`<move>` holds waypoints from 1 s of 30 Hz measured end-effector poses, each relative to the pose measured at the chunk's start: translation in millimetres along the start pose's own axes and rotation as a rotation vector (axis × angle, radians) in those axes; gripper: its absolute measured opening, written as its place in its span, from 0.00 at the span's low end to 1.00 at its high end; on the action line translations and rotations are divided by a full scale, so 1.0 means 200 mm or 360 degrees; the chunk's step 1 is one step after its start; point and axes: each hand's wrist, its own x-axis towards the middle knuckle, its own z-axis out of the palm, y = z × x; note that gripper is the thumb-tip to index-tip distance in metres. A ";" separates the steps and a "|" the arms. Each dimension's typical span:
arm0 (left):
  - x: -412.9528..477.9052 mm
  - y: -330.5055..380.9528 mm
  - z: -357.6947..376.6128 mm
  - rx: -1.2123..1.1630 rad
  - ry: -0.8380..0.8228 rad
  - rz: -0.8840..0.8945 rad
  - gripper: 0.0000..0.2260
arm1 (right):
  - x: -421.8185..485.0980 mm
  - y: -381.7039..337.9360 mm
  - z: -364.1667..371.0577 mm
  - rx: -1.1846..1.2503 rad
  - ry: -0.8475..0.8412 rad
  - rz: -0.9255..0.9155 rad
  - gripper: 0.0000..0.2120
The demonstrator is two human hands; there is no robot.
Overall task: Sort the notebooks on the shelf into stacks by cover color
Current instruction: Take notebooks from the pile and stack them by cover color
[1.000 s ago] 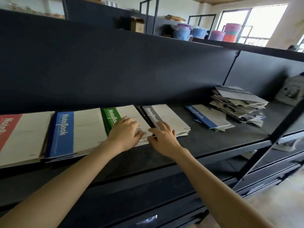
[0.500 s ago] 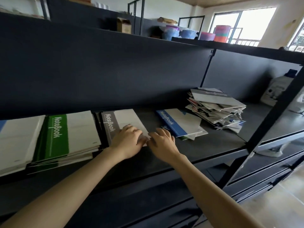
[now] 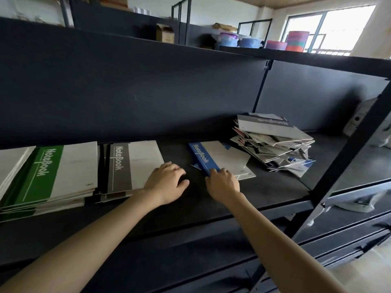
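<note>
The right grip (image 3: 223, 182) has been moved off the grey stack (image 3: 135, 166) onto the blue notebook (image 3: 220, 159) just ahead, fingertips (image 3: 213, 171) on its near end (whether pinched cannot be told); the left grip (image 3: 167, 182) is rested slack beside that stack; blue is judged next

Storeroom: dark metal shelving (image 3: 264, 187), stacked notebooks (image 3: 273, 142), boxes (image 3: 166, 34).
</note>
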 end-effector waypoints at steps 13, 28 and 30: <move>-0.05 0.11 -0.01 -0.0505 0.0054 0.0031 0.15 | 0.00 -0.02 -0.05 -0.0106 0.0196 -0.0025 0.11; 0.00 0.20 -0.10 -0.1686 -0.0191 -0.0355 0.10 | -0.18 -0.16 -0.25 0.0499 0.0413 0.0006 0.10; 0.03 0.21 -0.12 -0.2307 -0.0292 -0.0460 0.14 | -0.22 -0.20 -0.26 0.0421 0.0456 -0.0115 0.10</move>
